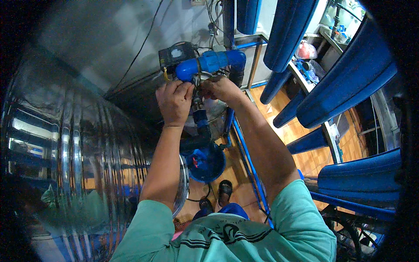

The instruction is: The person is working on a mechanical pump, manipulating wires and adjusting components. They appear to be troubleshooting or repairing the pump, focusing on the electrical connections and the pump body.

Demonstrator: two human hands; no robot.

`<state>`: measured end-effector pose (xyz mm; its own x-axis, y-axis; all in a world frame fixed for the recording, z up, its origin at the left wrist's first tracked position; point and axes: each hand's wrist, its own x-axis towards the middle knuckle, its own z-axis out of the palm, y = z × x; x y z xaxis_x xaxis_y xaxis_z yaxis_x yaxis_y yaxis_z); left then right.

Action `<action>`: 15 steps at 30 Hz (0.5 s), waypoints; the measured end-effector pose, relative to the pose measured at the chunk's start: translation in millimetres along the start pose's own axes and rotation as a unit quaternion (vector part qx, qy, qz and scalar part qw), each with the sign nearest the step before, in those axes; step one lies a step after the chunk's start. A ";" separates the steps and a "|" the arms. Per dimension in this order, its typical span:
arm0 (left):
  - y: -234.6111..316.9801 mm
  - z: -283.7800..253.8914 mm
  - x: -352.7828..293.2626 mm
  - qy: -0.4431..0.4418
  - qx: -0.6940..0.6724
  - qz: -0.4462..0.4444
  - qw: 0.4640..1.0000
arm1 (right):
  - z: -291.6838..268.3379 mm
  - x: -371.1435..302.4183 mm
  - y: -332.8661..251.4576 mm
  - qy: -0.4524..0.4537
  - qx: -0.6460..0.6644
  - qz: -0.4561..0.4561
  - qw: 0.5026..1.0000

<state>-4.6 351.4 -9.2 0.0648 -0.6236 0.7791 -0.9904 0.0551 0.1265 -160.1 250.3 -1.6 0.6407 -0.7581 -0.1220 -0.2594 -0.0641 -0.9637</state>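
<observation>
Both my arms reach up to a blue pipe bend with a lighter blue union coupling. Just beneath its left end, my left hand is closed, fingertips pinched together near a narrow fitting. My right hand curls in from the other side of that fitting, fingers closed. What either hand grips is hidden by the fingers. A dark strap or wire crosses the blue pipe above my hands. Below them, a metal and dark pipe piece runs down to a dark blue pipe fitting.
A black box sits behind the pipe. Shiny ribbed metal tank fills the left. Several blue cylinders and a blue frame rail line the right. A blue bucket stands on the tiled floor near my feet.
</observation>
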 end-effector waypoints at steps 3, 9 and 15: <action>-0.5 5.7 -0.7 0.057 0.008 -0.002 0.998 | -3.0 5.5 0.4 -0.050 0.034 0.037 0.997; 3.9 -4.8 28.0 0.075 -0.019 0.007 0.997 | 5.7 16.4 25.3 0.006 0.249 0.037 0.968; -7.9 -14.9 43.9 -0.070 -0.011 0.004 0.997 | 14.8 7.0 21.3 0.025 0.282 0.002 0.959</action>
<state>7.9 335.3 33.1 0.0380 -0.7264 0.6862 -0.9877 0.0769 0.1362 -150.4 253.3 -26.5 0.6013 -0.7888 -0.1276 0.1797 0.2891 -0.9403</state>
